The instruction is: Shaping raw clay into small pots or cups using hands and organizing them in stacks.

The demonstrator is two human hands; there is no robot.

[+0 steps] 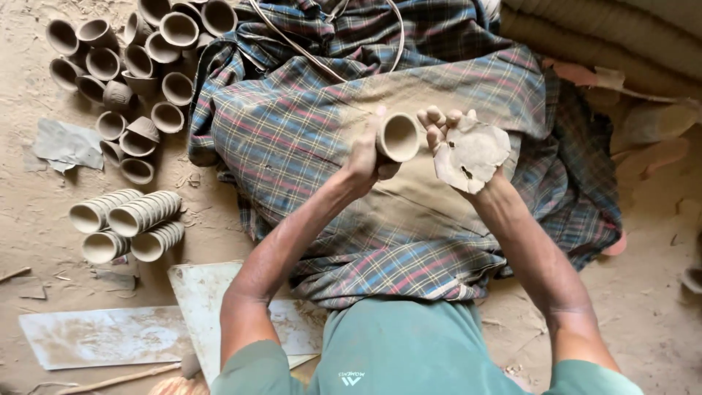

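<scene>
Legs hidden under plaid cloth [307,124]; left palm concealed behind the small clay cup [398,137], torso cut off at lower edge. Left hand [365,157] clenched round the cup, mouth facing the camera, held above the lap; right hand [457,143] just beside it, grip closed on a flat clay-smeared scrap [474,155]. Loose cups [139,69] and nested stacks [128,223] on the dirt floor, well apart to the left.

Pottery workshop: unfired clay cups [124,69] everywhere
</scene>
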